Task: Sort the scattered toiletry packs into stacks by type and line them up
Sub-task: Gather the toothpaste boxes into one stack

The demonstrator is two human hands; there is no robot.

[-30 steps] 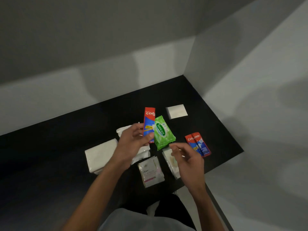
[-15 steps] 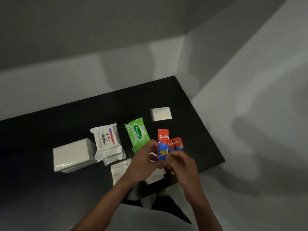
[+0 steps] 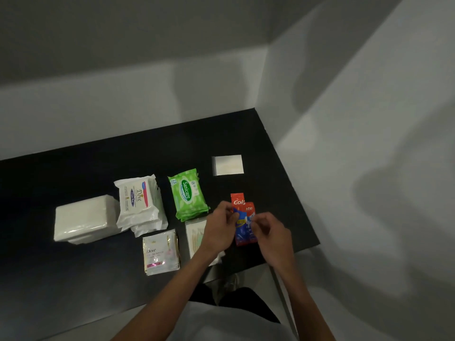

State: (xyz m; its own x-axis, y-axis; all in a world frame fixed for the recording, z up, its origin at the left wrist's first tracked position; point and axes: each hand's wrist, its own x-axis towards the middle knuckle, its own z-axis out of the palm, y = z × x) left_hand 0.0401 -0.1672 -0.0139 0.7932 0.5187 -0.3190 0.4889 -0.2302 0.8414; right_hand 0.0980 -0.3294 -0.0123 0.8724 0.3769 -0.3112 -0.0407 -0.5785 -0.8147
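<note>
While hands (image 3: 219, 226) (image 3: 272, 232) pinch Colgate sachets (image 3: 242, 232), Sanicare pack (image 3: 188, 194), Dove pack (image 3: 138, 200) lie left.

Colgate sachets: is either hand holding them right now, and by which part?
Both. The left hand pinches the Colgate sachets at their left edge, and the right hand pinches their right edge, both around mid-height.

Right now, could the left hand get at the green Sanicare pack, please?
Probably yes: the green Sanicare pack lies close to the left hand with nothing between them, though its fingers must first release the Colgate sachets.
</note>
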